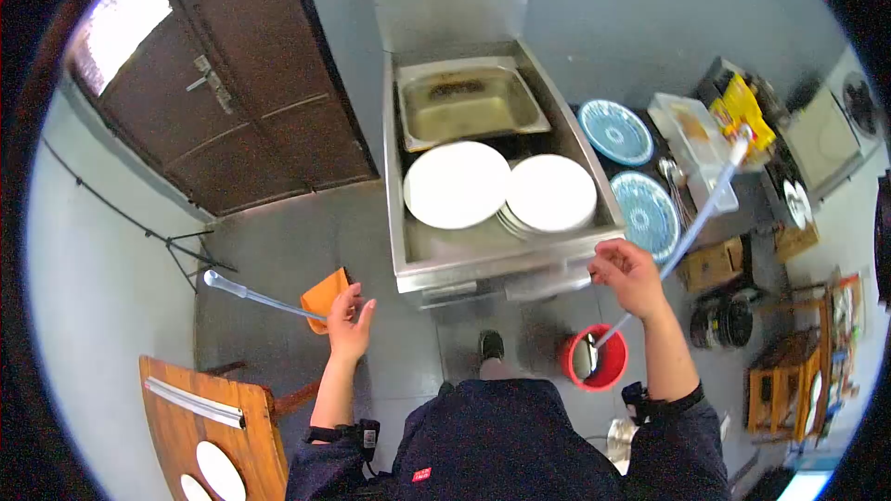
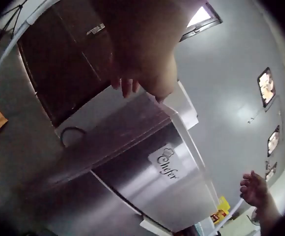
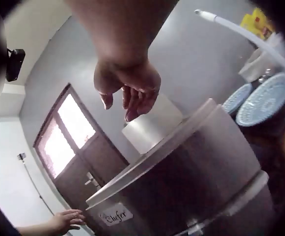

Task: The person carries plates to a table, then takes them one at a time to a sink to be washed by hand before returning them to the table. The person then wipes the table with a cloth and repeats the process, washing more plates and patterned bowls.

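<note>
Indoors, white plates [image 1: 457, 186] lie in a steel unit [image 1: 441, 246] near a door [image 1: 264, 83].

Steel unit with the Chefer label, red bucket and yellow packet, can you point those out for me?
Steel unit [image 1: 483, 264]: head view, on its front rim.
Red bucket [image 1: 613, 365]: head view, on its inner wall.
Yellow packet [image 1: 741, 107]: head view, on its body.

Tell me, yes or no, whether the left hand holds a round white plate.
No, the bare left hand is empty in the head view, apart from the rectangular stainless-steel unit where round white plates lie.
</note>
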{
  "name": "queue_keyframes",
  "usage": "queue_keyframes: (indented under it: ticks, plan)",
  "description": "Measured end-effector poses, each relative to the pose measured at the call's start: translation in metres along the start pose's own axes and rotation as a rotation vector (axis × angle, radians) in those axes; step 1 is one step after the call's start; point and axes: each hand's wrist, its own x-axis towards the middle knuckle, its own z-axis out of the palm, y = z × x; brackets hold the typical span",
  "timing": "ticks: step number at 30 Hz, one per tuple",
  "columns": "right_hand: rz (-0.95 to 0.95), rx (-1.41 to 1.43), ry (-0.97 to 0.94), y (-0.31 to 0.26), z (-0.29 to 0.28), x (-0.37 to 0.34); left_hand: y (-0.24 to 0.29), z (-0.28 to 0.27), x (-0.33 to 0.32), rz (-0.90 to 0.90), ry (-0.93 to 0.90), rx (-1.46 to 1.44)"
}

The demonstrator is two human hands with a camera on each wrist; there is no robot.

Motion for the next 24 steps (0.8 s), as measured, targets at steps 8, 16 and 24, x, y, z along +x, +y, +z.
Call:
queue_keyframes:
  ticks: [8, 16, 24]
  plan:
    - [-0.026, -0.76, -0.156, -0.016, 0.049, 0.181, 0.055, 0.012, 0.033, 0.064, 0.078, -0.013]
    - [0.154, -1.339, -0.18, 0.019, 0.112, 0.254, 0.037, -0.016, 0.049, 0.067, 0.093, 0.063]
    - [0.284, -1.286, -0.267, 0.043, 0.13, 0.283, 0.01, -0.05, 0.068, 0.026, 0.158, 0.005]
